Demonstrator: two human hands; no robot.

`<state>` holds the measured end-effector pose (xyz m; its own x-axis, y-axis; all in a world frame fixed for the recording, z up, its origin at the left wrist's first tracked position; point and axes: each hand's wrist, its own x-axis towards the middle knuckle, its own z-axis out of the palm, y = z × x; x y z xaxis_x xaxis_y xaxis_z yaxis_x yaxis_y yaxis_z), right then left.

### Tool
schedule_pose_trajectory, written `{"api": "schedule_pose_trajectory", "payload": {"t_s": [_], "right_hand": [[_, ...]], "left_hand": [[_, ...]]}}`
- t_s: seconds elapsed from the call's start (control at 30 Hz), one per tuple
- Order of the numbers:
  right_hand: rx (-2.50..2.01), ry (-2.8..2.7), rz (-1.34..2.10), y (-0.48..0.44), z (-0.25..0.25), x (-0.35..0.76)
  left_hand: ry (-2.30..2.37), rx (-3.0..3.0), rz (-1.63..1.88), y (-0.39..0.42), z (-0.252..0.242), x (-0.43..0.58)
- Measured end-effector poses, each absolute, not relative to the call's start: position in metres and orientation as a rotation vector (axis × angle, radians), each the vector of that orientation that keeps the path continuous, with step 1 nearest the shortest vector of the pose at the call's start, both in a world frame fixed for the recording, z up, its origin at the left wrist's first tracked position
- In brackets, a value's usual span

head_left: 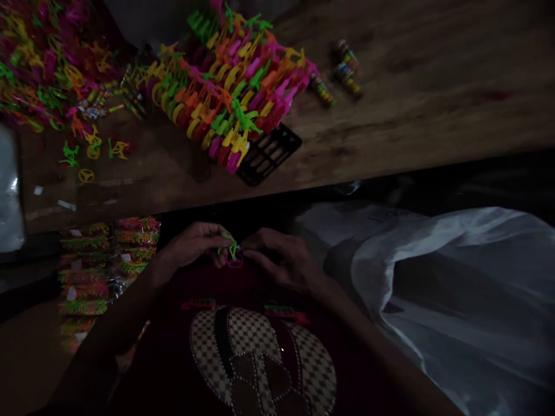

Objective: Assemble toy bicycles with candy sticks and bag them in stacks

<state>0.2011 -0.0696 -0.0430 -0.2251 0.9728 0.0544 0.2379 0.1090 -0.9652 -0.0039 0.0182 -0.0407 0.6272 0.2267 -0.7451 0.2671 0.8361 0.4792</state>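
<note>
Close in front of my torso, my left hand (195, 242) pinches a small green plastic toy bicycle frame (232, 247) with a pink wheel (235, 262) at its lower side. From the other side comes my right hand (281, 254), thumb and forefinger closed together at the toy's right edge. A tiny pale spot shows at those fingertips, too small and dark to make out. Above the hands, on the wooden table, stands a dense block of colourful toy bicycles (234, 86) in rows on a black plastic rack (273, 153).
Loose coloured plastic parts (47, 63) are heaped at the table's left, with a yellow wheel (86, 175) near the edge. Candy-like printed tubes (347, 69) lie right of the rack. Bagged toys (84, 274) are stacked below left. A large white sack (455, 277) stands right.
</note>
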Motion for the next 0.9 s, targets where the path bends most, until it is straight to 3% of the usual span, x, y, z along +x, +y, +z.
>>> {"api": "schedule_pose_trajectory", "payload": {"t_s": [0.2,0.33,0.53,0.9], "right_hand": [[-1.319,-1.712,1.019,-0.067,-0.05,0.202],[-1.406,-1.597,1.108,-0.063,-0.053,0.2],[-1.621,-1.588,1.228,-0.055,-0.053,0.191],[-1.882,-2.221,1.349,-0.026,-0.04,0.166]], "left_hand": [[1.029,0.68,0.092,0.023,-0.045,-0.005],[1.104,0.6,0.226,0.023,-0.054,-0.016],[0.908,0.6,0.153,0.022,-0.063,-0.025],[0.668,1.27,-0.043,0.002,-0.001,-0.014]]}}
